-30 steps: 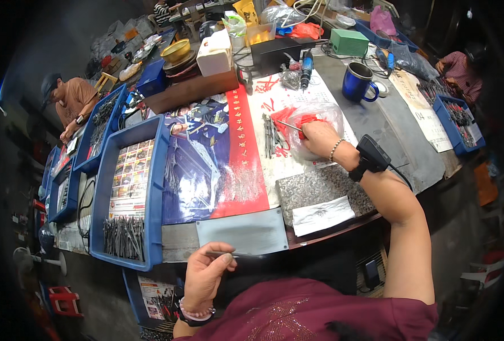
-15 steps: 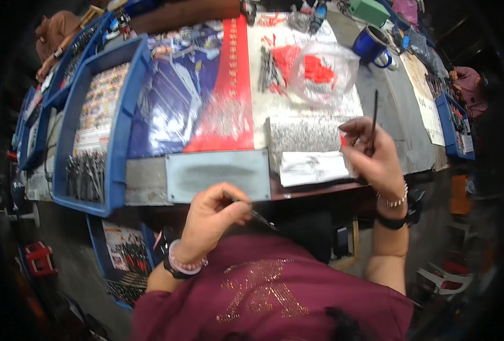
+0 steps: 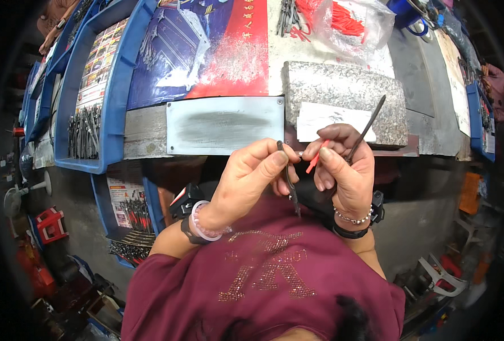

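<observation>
My left hand (image 3: 249,170) pinches a slim dark metal piece (image 3: 291,184) with a narrow lower end, upright between thumb and fingers in front of my shirt. Close beside it, my right hand (image 3: 348,170) holds a small red sleeve (image 3: 315,161) between thumb and fingertips. A thin dark rod (image 3: 370,125) is also gripped in that hand, slanting up to the right. The fingertips of both hands nearly meet; whether they touch is unclear. Behind them lie a folded white paper (image 3: 314,122) and a speckled stone block (image 3: 348,85).
A pale plate (image 3: 178,131) with a dark smear lies at the table edge. Farther back, a clear bag (image 3: 379,28) holds red sleeves, beside loose dark pieces (image 3: 287,20). Blue bins (image 3: 117,113) with dark metal pieces stand left. A blue mug (image 3: 402,12) stands far right.
My right hand has come from over the stone block down and left toward my left hand. My left hand has moved slightly right and up, its metal piece now upright. The view has tipped downward.
</observation>
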`<state>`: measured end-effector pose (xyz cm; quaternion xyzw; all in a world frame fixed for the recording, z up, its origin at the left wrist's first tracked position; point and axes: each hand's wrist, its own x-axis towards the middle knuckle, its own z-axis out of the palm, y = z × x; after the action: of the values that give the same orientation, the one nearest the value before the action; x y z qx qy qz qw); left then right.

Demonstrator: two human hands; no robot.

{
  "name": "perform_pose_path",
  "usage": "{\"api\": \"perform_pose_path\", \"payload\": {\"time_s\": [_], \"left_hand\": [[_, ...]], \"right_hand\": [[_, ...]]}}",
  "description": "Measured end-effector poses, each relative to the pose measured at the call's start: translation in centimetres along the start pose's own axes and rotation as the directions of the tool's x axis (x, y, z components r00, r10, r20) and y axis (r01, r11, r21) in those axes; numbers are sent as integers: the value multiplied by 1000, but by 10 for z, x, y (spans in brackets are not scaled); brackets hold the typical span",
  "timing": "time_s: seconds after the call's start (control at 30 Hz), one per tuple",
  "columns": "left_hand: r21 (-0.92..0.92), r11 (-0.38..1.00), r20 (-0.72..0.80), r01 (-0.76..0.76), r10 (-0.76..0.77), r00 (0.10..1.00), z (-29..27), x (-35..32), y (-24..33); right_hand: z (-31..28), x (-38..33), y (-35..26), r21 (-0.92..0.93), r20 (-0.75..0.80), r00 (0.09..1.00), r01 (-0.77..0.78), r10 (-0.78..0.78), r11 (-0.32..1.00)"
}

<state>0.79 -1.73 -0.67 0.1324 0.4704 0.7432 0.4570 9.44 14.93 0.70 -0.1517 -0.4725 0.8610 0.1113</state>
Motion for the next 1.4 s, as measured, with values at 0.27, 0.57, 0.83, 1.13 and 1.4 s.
{"api": "perform_pose_path", "payload": {"time_s": [0.27, 0.57, 0.83, 1.13, 1.4], "left_hand": [[-46, 999, -62, 3, -6, 998, -2, -3, 3], [-6, 999, -174, -41, 39, 984, -7, -2, 3], [-86, 994, -176, -73, 57, 983, -8, -1, 3], [-49, 997, -227, -65, 53, 973, -2, 0, 1], [-3, 998, -164, -68, 67, 984, 11, 2, 4]], "right_hand": [[8, -5, 16, -198, -123, 988, 67, -93, 978], [9, -10, 17, -492, 19, 997, 77, -78, 867], [14, -11, 20, -529, 49, 988, 148, -144, 836], [13, -12, 29, -681, 334, 850, 517, -408, 518], [10, -21, 21, -691, 348, 822, 550, -452, 469]]}}
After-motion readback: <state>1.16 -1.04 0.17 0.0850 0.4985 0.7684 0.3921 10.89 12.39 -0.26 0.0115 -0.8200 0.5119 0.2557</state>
